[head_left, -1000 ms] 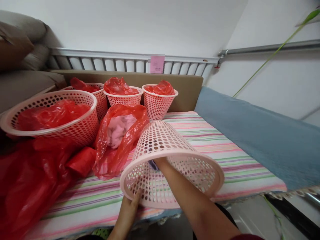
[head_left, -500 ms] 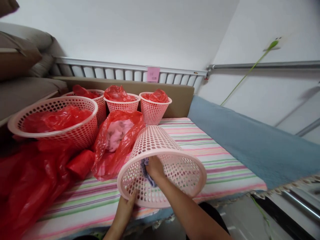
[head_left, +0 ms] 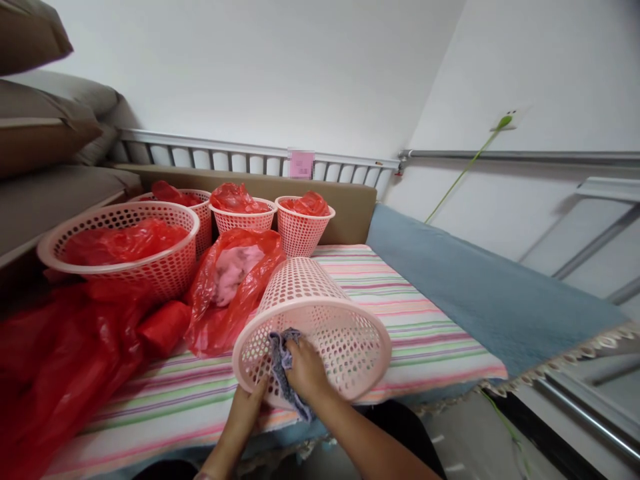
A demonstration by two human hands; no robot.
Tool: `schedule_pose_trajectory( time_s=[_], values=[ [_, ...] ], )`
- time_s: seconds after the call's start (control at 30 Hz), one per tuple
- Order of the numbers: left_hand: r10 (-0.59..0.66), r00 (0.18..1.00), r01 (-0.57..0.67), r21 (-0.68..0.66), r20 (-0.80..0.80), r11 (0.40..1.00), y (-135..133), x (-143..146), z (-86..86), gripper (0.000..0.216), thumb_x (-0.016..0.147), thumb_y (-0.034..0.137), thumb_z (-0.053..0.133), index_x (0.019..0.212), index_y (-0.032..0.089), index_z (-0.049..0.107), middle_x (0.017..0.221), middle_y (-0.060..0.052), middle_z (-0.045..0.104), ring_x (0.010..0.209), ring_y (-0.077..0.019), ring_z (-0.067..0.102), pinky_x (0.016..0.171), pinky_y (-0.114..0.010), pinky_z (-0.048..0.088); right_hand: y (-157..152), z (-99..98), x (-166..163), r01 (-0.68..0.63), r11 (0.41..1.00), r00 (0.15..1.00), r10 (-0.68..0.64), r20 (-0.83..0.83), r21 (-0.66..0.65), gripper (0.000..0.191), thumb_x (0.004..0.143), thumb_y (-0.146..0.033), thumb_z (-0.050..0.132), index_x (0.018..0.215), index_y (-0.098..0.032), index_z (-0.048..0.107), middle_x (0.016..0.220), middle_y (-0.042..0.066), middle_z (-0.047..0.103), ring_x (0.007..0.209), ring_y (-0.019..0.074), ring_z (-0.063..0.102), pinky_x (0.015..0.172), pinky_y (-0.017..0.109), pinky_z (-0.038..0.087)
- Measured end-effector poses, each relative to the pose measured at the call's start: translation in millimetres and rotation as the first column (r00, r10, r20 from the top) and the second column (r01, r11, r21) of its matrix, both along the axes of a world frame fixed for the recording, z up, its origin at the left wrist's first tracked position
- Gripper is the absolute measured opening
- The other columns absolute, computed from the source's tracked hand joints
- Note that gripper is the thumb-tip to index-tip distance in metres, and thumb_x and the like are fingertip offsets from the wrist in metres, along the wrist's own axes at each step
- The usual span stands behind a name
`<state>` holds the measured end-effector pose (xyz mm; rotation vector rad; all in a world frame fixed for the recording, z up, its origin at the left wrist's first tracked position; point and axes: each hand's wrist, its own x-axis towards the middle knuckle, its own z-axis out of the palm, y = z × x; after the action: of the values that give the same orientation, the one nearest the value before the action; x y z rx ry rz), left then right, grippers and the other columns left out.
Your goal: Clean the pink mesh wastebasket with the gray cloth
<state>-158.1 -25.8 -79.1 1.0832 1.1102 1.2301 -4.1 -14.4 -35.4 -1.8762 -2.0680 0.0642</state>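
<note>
A pink perforated plastic basket (head_left: 305, 287) lies on its side on the striped cloth, its mouth facing me. My left hand (head_left: 249, 403) grips the rim at the lower left, thumb showing and the other fingers hidden beneath. In the basket's mouth, my right hand (head_left: 306, 370) is closed on a bunched grey-purple rag (head_left: 284, 357), which hangs down over the lower rim. Left of the basket sits an open red plastic bag (head_left: 270, 250) with a pink, dark-marked bundle (head_left: 233, 273) inside.
Several pink baskets, such as the large one (head_left: 177, 257) and the far one (head_left: 300, 233), hold red plastic bags. Loose red plastic (head_left: 75, 360) covers the left side. A blue-covered ledge (head_left: 465, 287) runs along the right; grey cushions (head_left: 55, 193) are stacked at left.
My right hand has drawn the rag from deeper inside the basket toward its mouth and lower rim. My left hand still holds the rim. The view has shifted slightly.
</note>
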Motion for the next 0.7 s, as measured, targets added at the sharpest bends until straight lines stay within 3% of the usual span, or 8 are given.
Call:
schedule_pose_trajectory(
  time_s=[0.1, 0.4, 0.7],
  values=[
    [0.007, 1.0, -0.007, 0.016, 0.017, 1.0, 0.9, 0.0, -2.0, 0.07, 0.065, 0.053, 0.066, 0.12, 0.01, 0.058, 0.123, -0.018, 0.063, 0.119, -0.0343, 0.054, 0.103, -0.048, 0.039, -5.1, -1.7, 0.6, 0.002, 1.0, 1.0, -0.001, 0.007, -0.007, 0.041, 0.066, -0.018, 0.055, 0.107, -0.02, 0.058, 0.107, 0.01, 0.058, 0.102, 0.0258, 0.052, 0.09, 0.034, 0.038],
    [0.024, 0.999, -0.026, -0.034, -0.049, 0.999, 0.6, -24.7, 18.6, 0.061, 0.067, 0.043, 0.066, 0.118, 0.009, 0.061, 0.119, -0.015, 0.066, 0.119, -0.0335, 0.054, 0.102, -0.047, 0.04, -1.9, -4.0, 1.6, 0.038, 0.999, 0.999, -0.039, -0.022, -0.036, 0.044, 0.07, -0.02, 0.055, 0.114, -0.021, 0.056, 0.109, 0.011, 0.058, 0.105, 0.0256, 0.052, 0.09, 0.034, 0.038],
    [0.034, 0.998, -0.034, 0.001, -0.052, 0.999, -5.1, -22.3, 0.0, 0.066, 0.067, 0.052, 0.064, 0.117, 0.009, 0.061, 0.119, -0.015, 0.067, 0.117, -0.034, 0.055, 0.101, -0.046, 0.041, -17.0, -1.8, -10.4, 0.048, 0.996, 0.98, -0.063, -0.191, -0.079, 0.039, 0.068, -0.021, 0.055, 0.107, -0.025, 0.057, 0.107, 0.005, 0.059, 0.099, 0.022, 0.055, 0.085, 0.03, 0.04]
  ],
)
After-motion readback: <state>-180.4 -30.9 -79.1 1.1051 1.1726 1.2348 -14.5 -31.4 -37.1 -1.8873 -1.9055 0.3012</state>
